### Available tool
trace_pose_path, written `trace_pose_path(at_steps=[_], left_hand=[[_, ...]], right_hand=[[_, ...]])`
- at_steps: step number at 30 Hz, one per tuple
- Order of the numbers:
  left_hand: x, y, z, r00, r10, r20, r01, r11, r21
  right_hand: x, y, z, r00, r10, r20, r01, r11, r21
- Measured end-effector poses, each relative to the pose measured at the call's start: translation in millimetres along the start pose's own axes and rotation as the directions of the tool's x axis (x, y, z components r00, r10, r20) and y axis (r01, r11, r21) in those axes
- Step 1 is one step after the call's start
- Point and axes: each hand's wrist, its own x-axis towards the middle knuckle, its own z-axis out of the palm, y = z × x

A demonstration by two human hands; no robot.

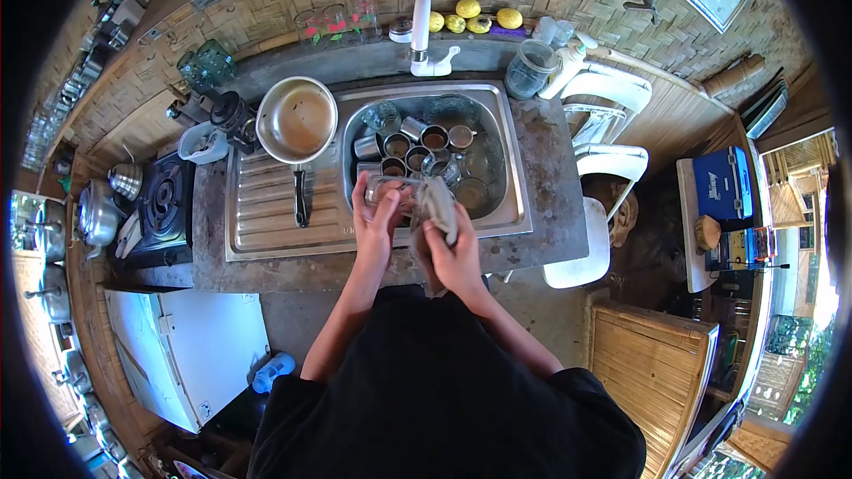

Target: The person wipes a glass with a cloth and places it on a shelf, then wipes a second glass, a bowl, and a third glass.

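My left hand [377,217] is closed around a clear glass [387,188], held sideways over the front edge of the sink [515,186]. In my right hand [451,253] is a grey-brown cloth [437,206], pressed at the right end of the glass. The cloth hides that end and hangs down toward my body. Behind my hands, the sink basin holds several metal mugs [434,137] and some clear glasses [382,115].
A metal pan [297,120] lies on the ribbed drainboard [266,204], left of the basin. The white faucet [421,35] rises behind it. A soap bottle [568,66] and a jar [530,69] stand back right, near white chairs [606,160]. The stove [165,195] is left.
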Motion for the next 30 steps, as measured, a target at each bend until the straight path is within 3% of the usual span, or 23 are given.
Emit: trace_pose_path(at_steps=[1, 6, 10, 13, 16, 19, 20, 23, 24, 27, 28, 30], left_hand=[[-4, 1, 0, 0.998, 0.034, 0.050, -0.037, 0.998, 0.060], [-2, 19, 3, 0.950, 0.200, 0.240, -0.260, 0.932, 0.253], [0, 21, 7, 0.969, 0.123, 0.216, -0.194, 0.916, 0.351], [2, 14, 3, 0.958, 0.124, 0.258, -0.219, 0.898, 0.382], [2, -5, -1, 0.994, 0.042, 0.102, -0.068, 0.964, 0.258], [16, -20, -8, 0.996, -0.075, -0.040, 0.079, 0.993, 0.093], [13, -11, 6, 0.995, -0.040, -0.097, 0.048, 0.996, 0.081], [11, -5, 13, 0.997, -0.047, -0.053, 0.053, 0.990, 0.130], [10, -10, 13, 0.997, -0.075, -0.009, 0.076, 0.996, 0.046], [13, -19, 18, 0.998, -0.035, 0.053, 0.025, 0.981, 0.191], [15, -25, 15, 0.993, -0.042, 0.109, 0.025, 0.988, 0.152], [15, -15, 30, 0.990, -0.019, 0.139, -0.015, 0.970, 0.242]], right_hand=[[-1, -5, 4, 0.988, -0.139, 0.073, 0.147, 0.982, -0.116], [-2, -20, 3, 0.956, -0.110, 0.272, 0.145, 0.983, -0.115], [-2, -21, 0, 0.904, -0.161, 0.395, 0.221, 0.969, -0.112], [-4, -29, -3, 0.894, -0.070, 0.442, 0.084, 0.996, -0.012], [3, -27, -18, 0.871, 0.031, 0.490, 0.014, 0.996, -0.087], [-3, -26, -17, 0.911, 0.322, 0.257, -0.362, 0.923, 0.128], [-4, -21, -13, 0.972, 0.219, 0.081, -0.232, 0.947, 0.224], [-11, -15, -13, 0.929, 0.364, -0.070, -0.308, 0.863, 0.401], [-12, -16, -11, 0.920, 0.377, -0.105, -0.312, 0.869, 0.385], [-24, -26, -4, 0.960, 0.250, -0.121, -0.213, 0.943, 0.257], [-27, -16, -6, 0.993, 0.062, -0.102, -0.063, 0.998, -0.009], [-27, -40, -13, 0.984, -0.174, 0.026, 0.171, 0.913, -0.371]])
